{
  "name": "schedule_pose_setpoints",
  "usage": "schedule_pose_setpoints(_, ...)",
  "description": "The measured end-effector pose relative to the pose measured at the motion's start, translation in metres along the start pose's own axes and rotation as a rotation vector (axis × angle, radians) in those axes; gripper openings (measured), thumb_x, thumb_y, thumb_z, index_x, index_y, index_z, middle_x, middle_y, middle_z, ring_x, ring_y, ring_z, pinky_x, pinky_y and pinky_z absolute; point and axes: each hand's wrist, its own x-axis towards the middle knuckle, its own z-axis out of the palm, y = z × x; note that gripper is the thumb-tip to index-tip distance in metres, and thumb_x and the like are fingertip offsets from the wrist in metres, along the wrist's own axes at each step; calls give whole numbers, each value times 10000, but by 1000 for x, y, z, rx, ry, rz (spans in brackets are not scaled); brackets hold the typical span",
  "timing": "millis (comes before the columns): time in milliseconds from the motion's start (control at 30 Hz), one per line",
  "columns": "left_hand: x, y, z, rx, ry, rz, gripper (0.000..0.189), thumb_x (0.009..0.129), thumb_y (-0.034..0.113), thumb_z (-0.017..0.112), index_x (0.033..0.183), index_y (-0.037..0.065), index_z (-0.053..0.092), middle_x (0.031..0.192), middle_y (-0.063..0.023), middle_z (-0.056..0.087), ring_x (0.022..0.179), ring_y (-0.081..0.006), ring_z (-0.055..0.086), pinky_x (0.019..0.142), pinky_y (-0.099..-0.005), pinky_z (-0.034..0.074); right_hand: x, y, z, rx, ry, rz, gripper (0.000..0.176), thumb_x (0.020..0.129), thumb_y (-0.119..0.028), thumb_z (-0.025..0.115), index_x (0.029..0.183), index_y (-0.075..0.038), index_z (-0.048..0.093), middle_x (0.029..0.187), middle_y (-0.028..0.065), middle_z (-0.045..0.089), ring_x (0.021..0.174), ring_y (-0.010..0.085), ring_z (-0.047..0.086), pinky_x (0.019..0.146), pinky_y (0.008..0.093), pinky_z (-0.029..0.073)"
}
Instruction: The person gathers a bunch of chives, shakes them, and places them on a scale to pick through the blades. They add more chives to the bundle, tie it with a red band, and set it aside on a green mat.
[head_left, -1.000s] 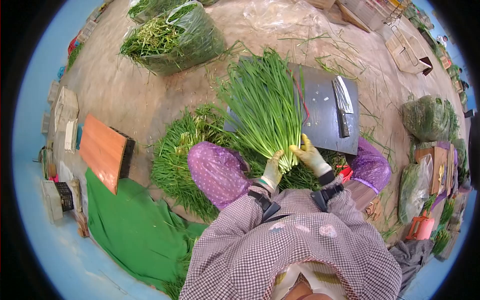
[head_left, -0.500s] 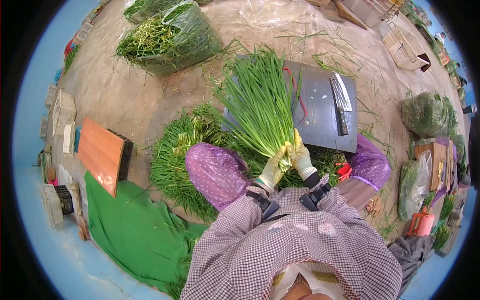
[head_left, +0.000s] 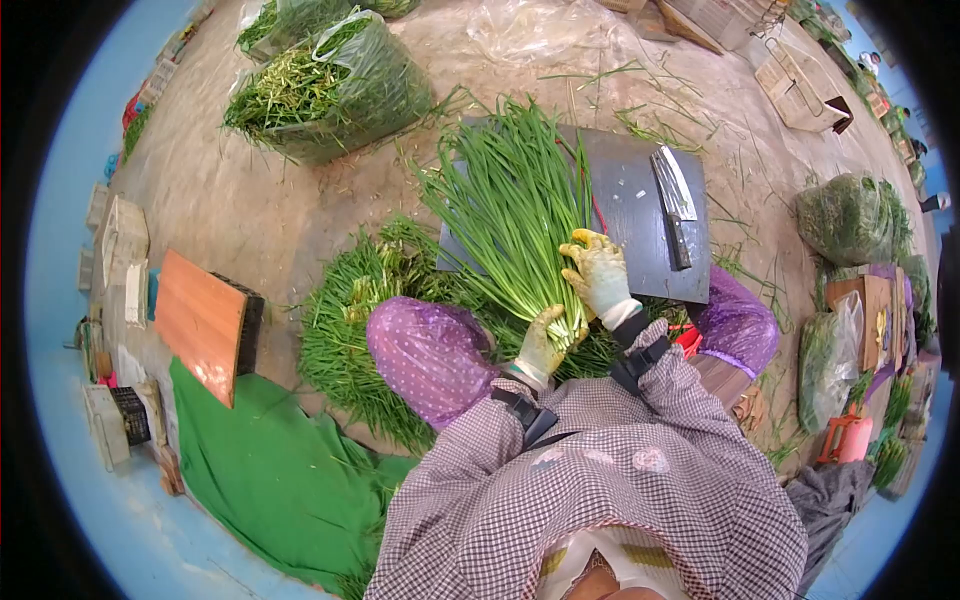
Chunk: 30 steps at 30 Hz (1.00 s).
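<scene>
A large bunch of long green stalks (head_left: 510, 195) lies over a dark board (head_left: 635, 185), its pale ends toward me. My left hand (head_left: 543, 345), in a pale glove, is closed on the bunch near those ends. Against the right side of the stalks is my gloved right hand (head_left: 600, 270), fingers apart and curved, higher up than the left. A knife (head_left: 675, 205) rests on the board's right part. Part of a red strip (head_left: 598, 212) shows beside the bunch.
A pile of green stalks (head_left: 345, 350) lies left of my knee. Farther off is a bag of greens (head_left: 340, 95). An orange board (head_left: 200, 320) leans on a black crate, above a green cloth (head_left: 270, 470). Bagged greens (head_left: 850, 220) stand at the right.
My right hand has moved up from the pale ends and spread its fingers. My left hand has stayed near the ends. The view has shifted slightly.
</scene>
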Motion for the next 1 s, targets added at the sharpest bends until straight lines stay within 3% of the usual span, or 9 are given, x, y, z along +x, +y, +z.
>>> schedule_pose_setpoints(167,-8,5,22,-1,-89,-30,378,980,165,567,1284,-56,532,1329,-245,581,1176,-419,621,922,-535,588,21,6,13,143,-66,-29,119,809,-183,721,890,-119,663,1236,71,597,1201,316,526,1026,446,395)
schedule_pose_setpoints(300,-10,7,25,43,-150,-26,491,975,177,560,1401,-47,464,1426,-255,508,1228,-401,590,995,-543,538,24,21,-29,558,483,-34,78,855,-113,674,894,-59,632,1161,105,637,1102,273,577,1001,401,431)
schedule_pose_setpoints(400,-8,6,24,81,-140,-26,521,974,201,558,1420,-45,450,1430,-251,509,1242,-398,580,1018,-547,520,-6,32,-75,818,431,91,71,932,-115,632,915,-47,641,1082,120,671,1021,268,624,939,409,476)
schedule_pose_setpoints(500,-8,5,23,81,-143,-26,526,968,210,557,1417,-43,456,1424,-244,518,1245,-396,578,1023,-545,516,-54,94,-38,1170,-293,275,214,974,-251,628,939,-44,669,955,127,705,909,295,670,878,415,509)
schedule_pose_setpoints(567,-8,5,25,77,-141,-23,520,962,206,559,1411,-40,465,1417,-241,526,1226,-396,593,1005,-544,529,-65,66,-42,106,-480,414,371,985,-407,605,947,-48,690,887,147,711,847,322,689,837,404,523)
schedule_pose_setpoints(600,-8,5,27,98,-107,-21,485,959,203,556,1379,-30,496,1367,-223,574,1193,-373,621,984,-547,539,-69,55,-31,151,-239,303,470,942,-516,621,912,-54,700,924,169,704,889,334,687,829,389,521)
schedule_pose_setpoints(767,6,3,-9,62,-85,-39,430,957,225,549,1314,-14,541,1275,-187,643,1156,-334,644,1004,-605,501,-62,9,-3,501,-263,450,452,867,-421,726,1087,-48,599,908,151,687,894,337,678,815,410,520)
schedule_pose_setpoints(933,-10,5,29,41,-70,-17,439,950,220,538,1328,-2,532,1298,-199,628,1198,-355,618,1016,-643,476,-69,54,60,1204,-188,660,124,1016,-115,537,1063,-25,608,828,27,647,676,74,601,605,221,480)
schedule_pose_setpoints(1000,-9,5,29,48,-75,-21,438,944,218,550,1326,2,530,1292,-196,632,1182,-359,626,1021,-661,465,-67,44,32,982,-184,606,138,1008,-146,559,1041,-29,624,836,42,660,669,111,616,613,252,497)
